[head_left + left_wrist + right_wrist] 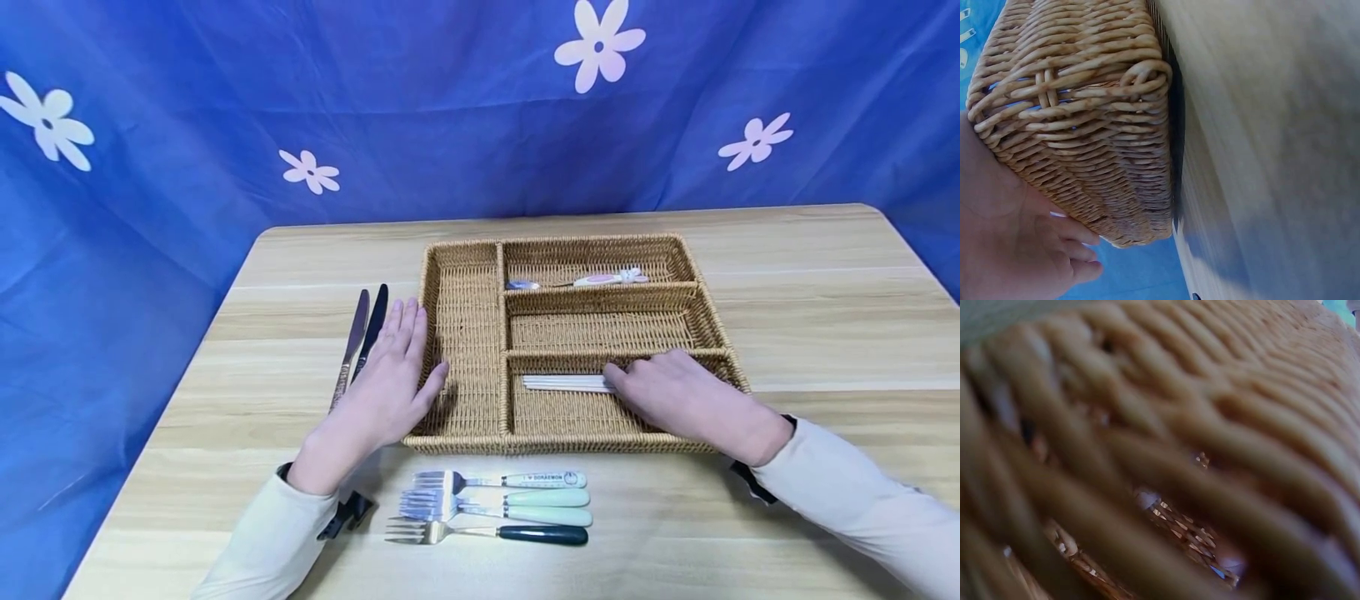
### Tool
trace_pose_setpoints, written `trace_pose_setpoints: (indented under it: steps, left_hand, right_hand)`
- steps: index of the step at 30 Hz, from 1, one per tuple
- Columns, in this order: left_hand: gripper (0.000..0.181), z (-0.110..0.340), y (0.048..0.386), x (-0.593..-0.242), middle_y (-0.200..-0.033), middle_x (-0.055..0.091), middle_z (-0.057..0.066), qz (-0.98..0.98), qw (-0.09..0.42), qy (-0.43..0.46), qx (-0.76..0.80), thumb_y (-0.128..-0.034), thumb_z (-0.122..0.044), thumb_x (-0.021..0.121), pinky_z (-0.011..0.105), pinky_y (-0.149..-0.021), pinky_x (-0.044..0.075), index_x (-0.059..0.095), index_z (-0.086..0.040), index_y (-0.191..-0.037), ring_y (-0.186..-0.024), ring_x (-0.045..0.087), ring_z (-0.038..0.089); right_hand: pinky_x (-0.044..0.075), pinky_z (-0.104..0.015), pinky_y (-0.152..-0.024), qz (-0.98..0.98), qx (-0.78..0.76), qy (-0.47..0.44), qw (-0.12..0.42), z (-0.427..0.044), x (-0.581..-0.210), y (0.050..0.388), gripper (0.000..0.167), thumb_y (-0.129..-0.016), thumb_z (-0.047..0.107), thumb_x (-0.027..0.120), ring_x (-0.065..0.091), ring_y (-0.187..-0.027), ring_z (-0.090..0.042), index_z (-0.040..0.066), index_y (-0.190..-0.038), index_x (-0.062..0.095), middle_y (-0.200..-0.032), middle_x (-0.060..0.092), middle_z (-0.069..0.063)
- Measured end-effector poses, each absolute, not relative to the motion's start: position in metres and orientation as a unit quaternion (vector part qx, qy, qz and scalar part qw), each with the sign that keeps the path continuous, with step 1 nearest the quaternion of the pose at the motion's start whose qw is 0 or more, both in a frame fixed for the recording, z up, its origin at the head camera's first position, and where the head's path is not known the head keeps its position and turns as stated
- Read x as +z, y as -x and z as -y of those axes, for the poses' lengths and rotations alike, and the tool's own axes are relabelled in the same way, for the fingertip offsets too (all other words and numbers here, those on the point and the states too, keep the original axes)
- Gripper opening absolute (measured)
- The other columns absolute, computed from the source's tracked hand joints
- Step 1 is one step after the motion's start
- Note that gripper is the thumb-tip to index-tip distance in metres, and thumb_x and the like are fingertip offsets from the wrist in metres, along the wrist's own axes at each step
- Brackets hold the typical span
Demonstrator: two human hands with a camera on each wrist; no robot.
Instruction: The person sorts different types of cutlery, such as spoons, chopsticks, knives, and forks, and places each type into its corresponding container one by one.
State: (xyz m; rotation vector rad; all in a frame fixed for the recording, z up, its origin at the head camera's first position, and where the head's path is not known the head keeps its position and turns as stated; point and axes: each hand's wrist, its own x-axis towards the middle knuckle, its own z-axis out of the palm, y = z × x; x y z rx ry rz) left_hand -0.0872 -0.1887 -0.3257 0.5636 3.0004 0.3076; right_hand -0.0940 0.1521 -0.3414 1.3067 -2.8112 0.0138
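Pale sleeves (847, 492) led to the right hand (686, 396), gripping chopsticks (562, 383) pointing left, lengthwise, in the front compartment (562, 414) of the tray (465, 333); the left hand (384, 387), straight-fingered, touched its left side. Forks (547, 517) lay before it, knives (356, 329), partly hidden, left.

A blue cloth backdrop (450, 150), scattered with white flowers (581, 52), is hanging in soft creases beyond a pale wood-grain worktop (840, 333), showing along its far edge and down both sides. The worktop's far corners are curving smoothly, its streaked grain is running from side to side, and whitish light is brightening the surface.
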Motion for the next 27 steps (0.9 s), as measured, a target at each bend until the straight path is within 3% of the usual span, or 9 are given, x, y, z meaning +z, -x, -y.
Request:
trace_pose_setpoints:
  steps: [9,13,16,19,21,23,27]
  left_hand:
    - [0.073,0.187,0.086,-0.324,-0.156,-0.006,0.024,-0.977,0.037,-0.182,0.108,-0.1032,-0.039,0.036,0.046,-0.119,0.001,0.004,0.009,-0.149,-0.145,-0.011,0.034]
    - [0.073,0.188,0.086,-0.324,-0.156,-0.007,0.023,-0.977,0.039,-0.176,0.110,-0.1032,-0.039,0.036,0.044,-0.119,-0.001,0.005,0.009,-0.149,-0.145,-0.011,0.033]
    - [0.072,0.190,0.086,-0.324,-0.156,-0.006,0.024,-0.977,0.026,-0.179,0.113,-0.1035,-0.038,0.036,0.045,-0.119,-0.001,0.008,0.010,-0.149,-0.145,-0.011,0.034]
    - [0.068,0.191,0.084,-0.323,-0.156,0.000,0.026,-0.975,-0.005,-0.190,0.117,-0.1035,-0.035,0.038,0.045,-0.119,0.001,0.015,0.012,-0.147,-0.145,-0.007,0.035]
    - [0.065,0.191,0.083,-0.323,-0.156,0.006,0.027,-0.972,-0.027,-0.200,0.117,-0.1033,-0.032,0.039,0.045,-0.120,0.003,0.020,0.013,-0.146,-0.145,-0.002,0.037]
    - [0.063,0.192,0.081,-0.322,-0.154,0.012,0.029,-0.970,-0.042,-0.208,0.118,-0.1031,-0.030,0.040,0.045,-0.120,0.005,0.024,0.014,-0.144,-0.145,0.003,0.038]
    - [0.060,0.195,0.076,-0.322,-0.152,0.021,0.029,-0.968,-0.052,-0.214,0.121,-0.1028,-0.029,0.041,0.046,-0.120,0.010,0.030,0.014,-0.142,-0.145,0.011,0.039]
  right_hand:
    - [0.033,-0.018,-0.038,0.920,0.076,-0.384,-0.033,-0.168,-0.320,0.091,0.019,-0.092,0.018,0.063,0.037,-0.046,-0.003,0.016,-0.081,0.048,-0.058,0.039,0.011]
    - [0.038,-0.020,-0.042,0.927,0.102,-0.361,0.005,-0.189,-0.306,0.089,0.019,-0.091,0.018,0.065,0.040,-0.051,-0.002,0.016,-0.081,0.049,-0.066,0.044,0.011]
    - [0.045,-0.027,-0.047,0.936,0.101,-0.332,0.057,-0.209,-0.302,0.088,0.015,-0.089,0.018,0.066,0.045,-0.057,-0.007,0.014,-0.084,0.053,-0.071,0.048,0.007]
    - [0.053,-0.044,-0.063,0.942,0.099,-0.303,0.103,-0.227,-0.305,0.087,0.013,-0.091,0.017,0.064,0.060,-0.072,-0.023,0.006,-0.094,0.060,-0.083,0.061,-0.006]
    - [0.052,-0.054,-0.077,0.943,0.099,-0.293,0.125,-0.237,-0.308,0.085,0.023,-0.093,0.017,0.062,0.063,-0.089,-0.037,-0.002,-0.106,0.061,-0.098,0.065,-0.018]
    - [0.046,-0.060,-0.089,0.946,0.103,-0.281,0.126,-0.243,-0.313,0.084,0.035,-0.096,0.018,0.058,0.057,-0.107,-0.046,-0.007,-0.119,0.058,-0.116,0.060,-0.027]
    - [0.032,-0.059,-0.107,0.953,0.116,-0.261,0.105,-0.248,-0.322,0.082,0.049,-0.101,0.023,0.049,0.041,-0.127,-0.048,-0.010,-0.136,0.046,-0.138,0.045,-0.031]
